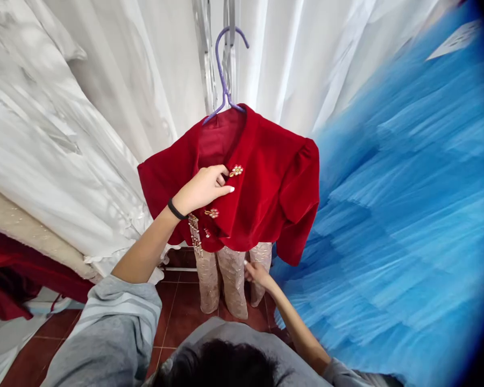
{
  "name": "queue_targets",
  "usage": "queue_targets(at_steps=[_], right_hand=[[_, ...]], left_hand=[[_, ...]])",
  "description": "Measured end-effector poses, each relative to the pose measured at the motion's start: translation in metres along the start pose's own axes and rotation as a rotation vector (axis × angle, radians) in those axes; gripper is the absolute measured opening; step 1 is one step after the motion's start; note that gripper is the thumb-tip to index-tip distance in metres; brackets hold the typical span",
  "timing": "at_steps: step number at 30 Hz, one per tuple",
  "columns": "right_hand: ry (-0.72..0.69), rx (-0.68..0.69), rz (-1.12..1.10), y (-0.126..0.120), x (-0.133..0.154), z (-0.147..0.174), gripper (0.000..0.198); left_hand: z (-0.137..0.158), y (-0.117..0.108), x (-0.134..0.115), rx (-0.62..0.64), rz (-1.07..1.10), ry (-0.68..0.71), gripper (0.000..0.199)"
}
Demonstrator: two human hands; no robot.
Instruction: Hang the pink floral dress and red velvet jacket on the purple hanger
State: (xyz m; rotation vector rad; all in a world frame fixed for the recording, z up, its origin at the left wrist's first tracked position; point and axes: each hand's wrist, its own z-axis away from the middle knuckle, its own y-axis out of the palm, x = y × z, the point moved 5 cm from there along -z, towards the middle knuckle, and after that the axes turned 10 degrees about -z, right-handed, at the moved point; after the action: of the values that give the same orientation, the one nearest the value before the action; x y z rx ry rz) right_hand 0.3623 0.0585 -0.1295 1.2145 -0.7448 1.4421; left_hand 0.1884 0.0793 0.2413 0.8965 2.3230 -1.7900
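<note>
A red velvet jacket (266, 177) with short puffed shoulders hangs from a purple hanger (221, 70). My left hand (205, 188), with a black band at the wrist, closes on the jacket's front edge, the thumb lying over the velvet. Just beside its fingertips sits a flower-shaped ornament (236, 170); a second ornament (213, 213) is lower down, close to a beaded tassel (194, 236). Below the hem falls a pale, shiny skirt (232, 285) in folds. My right hand (258, 273) is at this skirt with its fingers curled together; what they pinch, if anything, is hidden.
A large blue tulle dress (395, 215) fills the right side. White garments (64, 134) hang at the left, with dark red cloth (36, 263) beneath. The hanger hooks on a metal upright (229, 59) before white curtains (290, 48). Red tiles (181, 312) cover the floor.
</note>
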Motion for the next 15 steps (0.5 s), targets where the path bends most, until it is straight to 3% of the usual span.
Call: queue_targets(at_steps=[2,4,6,9,12,15], right_hand=[[-0.071,0.131,0.137,0.018,0.016,0.012,0.038],[-0.264,0.181,0.236,0.036,0.048,0.028,0.028],[-0.582,0.013,0.306,0.045,0.095,0.043,0.026],[-1.031,-0.406,0.457,0.051,0.162,0.055,0.046],[-1.191,-0.584,0.677,0.058,0.203,0.038,0.062],[-1.331,-0.651,0.694,0.056,0.227,0.029,0.036]], left_hand=[[0.013,-0.003,-0.005,0.125,-0.189,0.139,0.022],[0.031,-0.006,-0.011,0.212,-0.415,0.314,0.025],[0.046,-0.011,-0.011,0.206,-0.641,0.414,0.033],[0.056,-0.023,-0.002,0.058,-0.859,0.483,0.047],[0.054,-0.029,0.008,-0.056,-0.913,0.577,0.043],[0.055,-0.037,0.007,-0.099,-0.893,0.659,0.038]])
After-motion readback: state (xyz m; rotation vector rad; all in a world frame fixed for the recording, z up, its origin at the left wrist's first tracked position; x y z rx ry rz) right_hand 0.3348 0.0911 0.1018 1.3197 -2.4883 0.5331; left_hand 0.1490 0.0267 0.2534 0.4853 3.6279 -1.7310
